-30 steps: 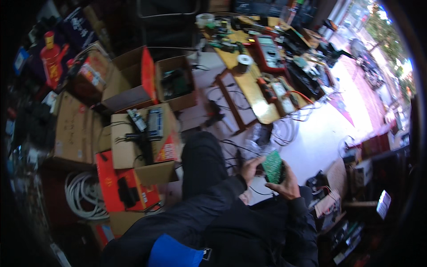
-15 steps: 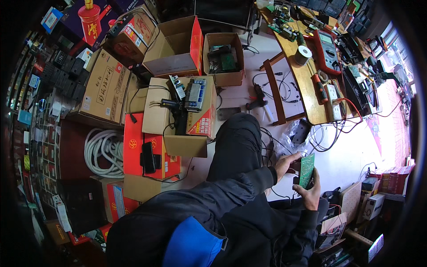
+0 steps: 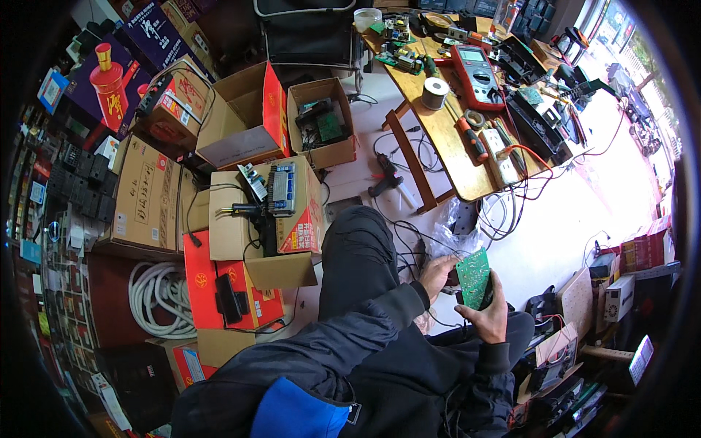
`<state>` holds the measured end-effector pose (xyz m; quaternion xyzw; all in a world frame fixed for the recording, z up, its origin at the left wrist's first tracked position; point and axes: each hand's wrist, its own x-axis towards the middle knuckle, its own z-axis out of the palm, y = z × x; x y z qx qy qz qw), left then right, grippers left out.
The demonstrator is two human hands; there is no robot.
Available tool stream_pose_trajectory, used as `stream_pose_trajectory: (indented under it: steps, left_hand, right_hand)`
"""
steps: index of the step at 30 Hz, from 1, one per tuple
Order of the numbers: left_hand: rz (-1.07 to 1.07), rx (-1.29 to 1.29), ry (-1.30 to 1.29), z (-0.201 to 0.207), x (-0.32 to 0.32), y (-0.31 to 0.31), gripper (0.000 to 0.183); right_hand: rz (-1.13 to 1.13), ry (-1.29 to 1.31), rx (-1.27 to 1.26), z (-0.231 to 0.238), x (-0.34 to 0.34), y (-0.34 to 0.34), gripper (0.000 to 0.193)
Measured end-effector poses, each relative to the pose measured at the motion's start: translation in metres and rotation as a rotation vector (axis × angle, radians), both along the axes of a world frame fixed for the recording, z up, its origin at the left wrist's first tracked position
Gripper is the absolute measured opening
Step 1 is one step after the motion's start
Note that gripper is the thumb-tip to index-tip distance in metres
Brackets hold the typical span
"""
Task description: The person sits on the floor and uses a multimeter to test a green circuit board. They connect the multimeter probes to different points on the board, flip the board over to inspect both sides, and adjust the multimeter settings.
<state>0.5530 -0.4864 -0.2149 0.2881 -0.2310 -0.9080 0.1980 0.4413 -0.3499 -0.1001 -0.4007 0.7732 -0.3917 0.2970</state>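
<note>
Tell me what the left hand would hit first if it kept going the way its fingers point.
Likely the green circuit board: the left hand already touches its edge, opposite the right hand. Depth is unclear.

My wooden bench and the floor around my knees.

On my wooden bench lie a red multimeter, a solder spool, a screwdriver, a white power strip and small circuit boards. On the pale floor stand open cardboard boxes, a white hose coil and loose black cables.
</note>
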Motion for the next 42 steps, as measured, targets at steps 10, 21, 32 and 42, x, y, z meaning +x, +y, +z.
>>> stream_pose_trajectory:
  steps: [10, 21, 32, 42]
  left_hand:
    - [-0.029, 0.046, 0.075, 0.006, -0.006, 0.005, 0.033]
    - [-0.07, 0.142, 0.155, 0.013, -0.002, 0.009, 0.039]
    - [-0.146, 0.132, 0.077, 0.013, -0.005, 0.01, 0.039]
    - [-0.099, 0.074, 0.026, 0.004, -0.008, 0.009, 0.04]
  right_hand:
    - [0.007, -0.087, -0.055, 0.005, 0.002, 0.01, 0.114]
    - [0.015, -0.044, -0.131, 0.006, 0.009, 0.019, 0.11]
    - [0.021, -0.152, -0.158, -0.003, 0.001, 0.03, 0.108]
    - [0.059, 0.243, 0.064, 0.033, -0.004, 0.023, 0.106]
